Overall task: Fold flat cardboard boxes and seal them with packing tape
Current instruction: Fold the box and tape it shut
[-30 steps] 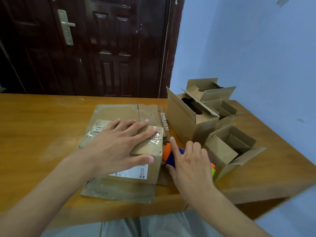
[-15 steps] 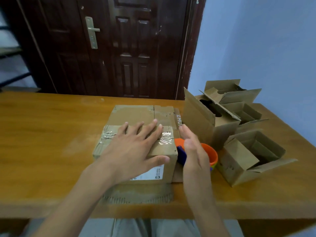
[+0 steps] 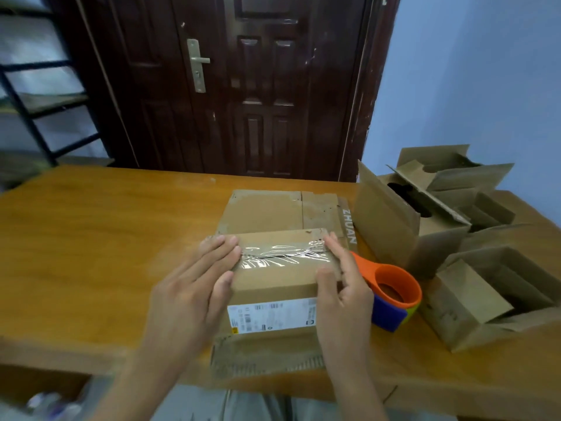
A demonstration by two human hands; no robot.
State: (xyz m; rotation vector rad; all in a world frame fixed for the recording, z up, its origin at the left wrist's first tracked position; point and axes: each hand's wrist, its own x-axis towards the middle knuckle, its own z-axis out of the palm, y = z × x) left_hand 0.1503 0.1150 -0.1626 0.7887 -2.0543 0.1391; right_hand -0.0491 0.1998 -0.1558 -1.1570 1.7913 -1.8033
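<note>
Left hand (image 3: pixel 194 287) and right hand (image 3: pixel 340 287) press flat, fingers straight, on the taped cardboard box (image 3: pixel 279 278). An orange tape dispenser (image 3: pixel 391 293) sits just right on the desk (image 3: pixel 106 238).

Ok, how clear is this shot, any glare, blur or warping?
Head view: glare streaks on the clear tape across the box; the shelf at far left and the lower-left corner are smeared; the wide lens bends the door frame and table edge.

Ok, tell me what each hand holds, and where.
Both hold the taped box: left hand lies flat on its left end, right hand on its right end, fingers pressing the tape.
</note>
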